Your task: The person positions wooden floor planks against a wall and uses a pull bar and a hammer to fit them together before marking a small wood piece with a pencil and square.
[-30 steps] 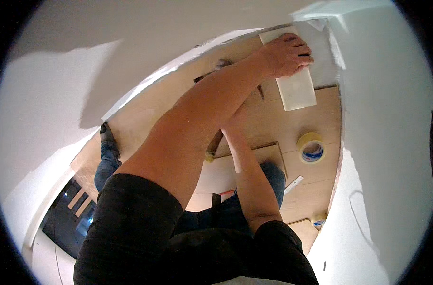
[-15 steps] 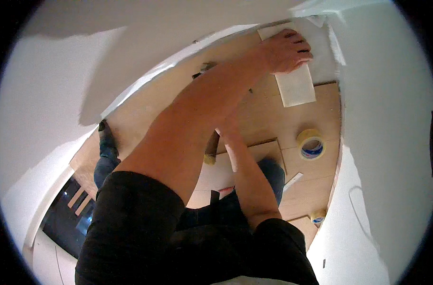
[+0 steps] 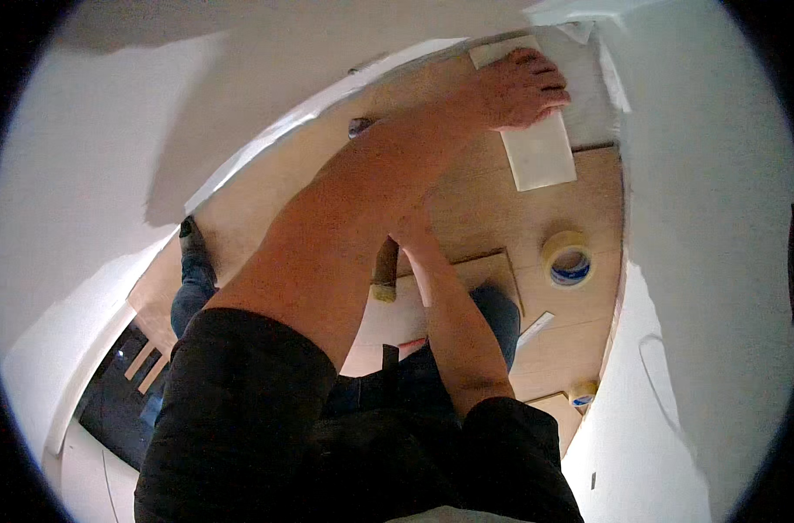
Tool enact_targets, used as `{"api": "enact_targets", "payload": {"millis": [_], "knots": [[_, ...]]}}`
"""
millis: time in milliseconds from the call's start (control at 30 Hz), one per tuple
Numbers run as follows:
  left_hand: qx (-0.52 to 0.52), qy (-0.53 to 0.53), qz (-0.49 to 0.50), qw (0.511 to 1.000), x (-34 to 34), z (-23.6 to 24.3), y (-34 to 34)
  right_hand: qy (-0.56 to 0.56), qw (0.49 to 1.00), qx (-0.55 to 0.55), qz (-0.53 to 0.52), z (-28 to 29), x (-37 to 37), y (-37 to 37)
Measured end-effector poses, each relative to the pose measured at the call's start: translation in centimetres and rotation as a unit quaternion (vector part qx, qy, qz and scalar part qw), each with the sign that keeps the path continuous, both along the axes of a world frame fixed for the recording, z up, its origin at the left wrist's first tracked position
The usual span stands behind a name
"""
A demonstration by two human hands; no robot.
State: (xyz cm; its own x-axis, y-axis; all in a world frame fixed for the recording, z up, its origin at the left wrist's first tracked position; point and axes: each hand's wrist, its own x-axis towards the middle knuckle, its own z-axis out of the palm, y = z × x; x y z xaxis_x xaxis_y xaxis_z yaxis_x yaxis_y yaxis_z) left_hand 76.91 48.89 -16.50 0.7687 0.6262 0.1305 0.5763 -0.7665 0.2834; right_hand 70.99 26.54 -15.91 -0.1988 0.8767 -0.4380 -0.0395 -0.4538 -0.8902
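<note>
— What are the hands doing?

— The left hand (image 3: 523, 87) is stretched far out at about one o'clock, palm down with fingers slightly curled, pressing flat on a pale board (image 3: 536, 139). It lies on the board's upper half rather than gripping round it. The board rests on the wooden floor (image 3: 467, 209), its top end up against the white wall (image 3: 702, 218).

— And the right hand?

— Hidden. The right forearm (image 3: 449, 322) runs up the middle, but the left arm crosses over it, so I cannot tell whether that hand is open or holding anything. A brown handle with a yellowish end (image 3: 384, 275) pokes out just below the crossing, at the centre; what it belongs to is unclear.

— How many other things?

— Two rolls of tape: a large one (image 3: 567, 259) at three o'clock and a small one (image 3: 582, 394) at about four, near the wall. One white strip (image 3: 534, 327) lies between them. A second flat board (image 3: 467, 279) sits under the forearm, partly covered.

— The room?

— Light wooden flooring hemmed in by white walls on both sides, bent by the lens. The person's jeans and a dark shoe (image 3: 192, 240) show at nine o'clock.
</note>
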Motion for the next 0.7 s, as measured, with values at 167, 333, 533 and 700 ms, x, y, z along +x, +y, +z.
{"api": "enact_targets", "payload": {"millis": [167,333,533,700], "knots": [[0.016,0.008,-0.014,1.0,-0.2,0.0,0.3,0.026,0.995,0.07,-0.069,-0.1,-0.2,-0.1],[0.007,0.011,-0.015,1.0,-0.2,0.4,0.4,0.039,0.996,-0.062,-0.042,1.2,0.9,0.3],[-0.002,0.018,-0.009,1.0,-0.1,0.6,-0.1,-0.074,0.995,0.061,-0.019,1.9,0.0,1.2],[0.009,0.053,-0.01,0.999,0.1,0.3,0.0,0.002,0.997,-0.031,-0.065,2.8,1.2,1.6]]}}
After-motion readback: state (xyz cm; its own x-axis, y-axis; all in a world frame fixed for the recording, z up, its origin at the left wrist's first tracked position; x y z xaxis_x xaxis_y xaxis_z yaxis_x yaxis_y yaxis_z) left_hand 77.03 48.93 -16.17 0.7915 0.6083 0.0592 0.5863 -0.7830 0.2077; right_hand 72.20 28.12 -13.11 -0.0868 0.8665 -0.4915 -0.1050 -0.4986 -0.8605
